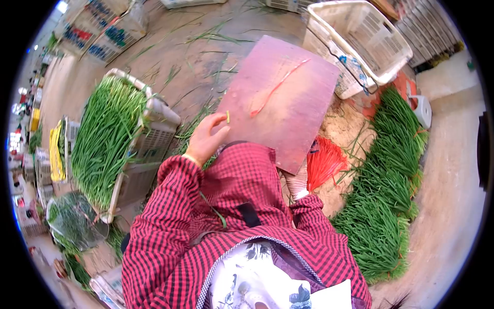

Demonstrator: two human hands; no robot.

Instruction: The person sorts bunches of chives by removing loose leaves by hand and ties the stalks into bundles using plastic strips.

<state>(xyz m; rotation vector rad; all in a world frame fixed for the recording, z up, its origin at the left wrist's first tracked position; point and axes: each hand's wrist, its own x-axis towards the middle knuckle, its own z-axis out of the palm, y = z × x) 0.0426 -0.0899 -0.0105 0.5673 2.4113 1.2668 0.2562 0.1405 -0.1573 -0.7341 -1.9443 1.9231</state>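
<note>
My left hand (207, 138) is raised over the left edge of a pinkish board (280, 98), thumb and fingers curved and apart. A short green stem piece (228, 117) shows at its fingertips; whether they grip it I cannot tell. One red tie strip (278, 88) lies slantwise across the board. By the board's lower right edge is my right hand (297, 184), close to a bunch of red tie strips (327, 162). The board's edge and the strips hide most of its fingers.
A crate (149, 123) heaped with loose green leafy stalks stands at left. Bundled greens (383, 206) lie in a row at right. Beyond the board is a white crate (355, 31); stray leaves (216, 37) litter the floor. A white stool (422, 110) stands far right.
</note>
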